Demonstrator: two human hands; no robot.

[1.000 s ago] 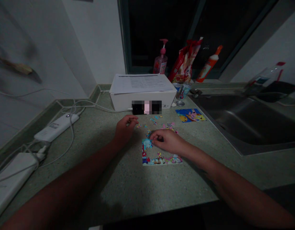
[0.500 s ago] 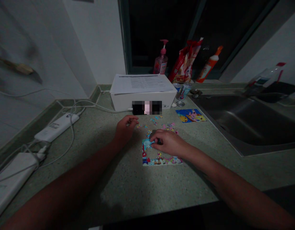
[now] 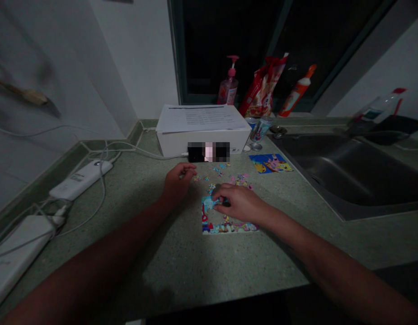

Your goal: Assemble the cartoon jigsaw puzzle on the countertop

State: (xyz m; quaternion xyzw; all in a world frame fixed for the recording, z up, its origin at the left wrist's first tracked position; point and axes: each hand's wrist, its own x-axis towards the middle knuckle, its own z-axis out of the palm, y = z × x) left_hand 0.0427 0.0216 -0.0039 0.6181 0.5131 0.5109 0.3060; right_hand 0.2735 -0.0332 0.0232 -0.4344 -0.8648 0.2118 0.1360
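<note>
A small, partly assembled jigsaw puzzle point(image 3: 225, 225) lies on the speckled green counter point(image 3: 181, 257). My right hand point(image 3: 237, 203) rests over its upper part, fingers curled and pinched on a puzzle piece at the puzzle's top left corner. My left hand point(image 3: 176, 180) lies curled on the counter just left of several loose puzzle pieces point(image 3: 225, 174); what it holds, if anything, is hidden. A colourful picture card point(image 3: 270, 163) lies beyond the pieces to the right.
A white box point(image 3: 202, 135) topped with printed paper stands behind the puzzle. A pink pump bottle point(image 3: 228, 88), red bag point(image 3: 261, 92) and orange-capped bottle point(image 3: 297, 92) stand by the dark window. A steel sink point(image 3: 354, 171) is at right. Chargers and cables point(image 3: 80, 180) lie at left.
My right hand has shifted slightly down and left over the puzzle's top left corner. The left hand has stayed where it was.
</note>
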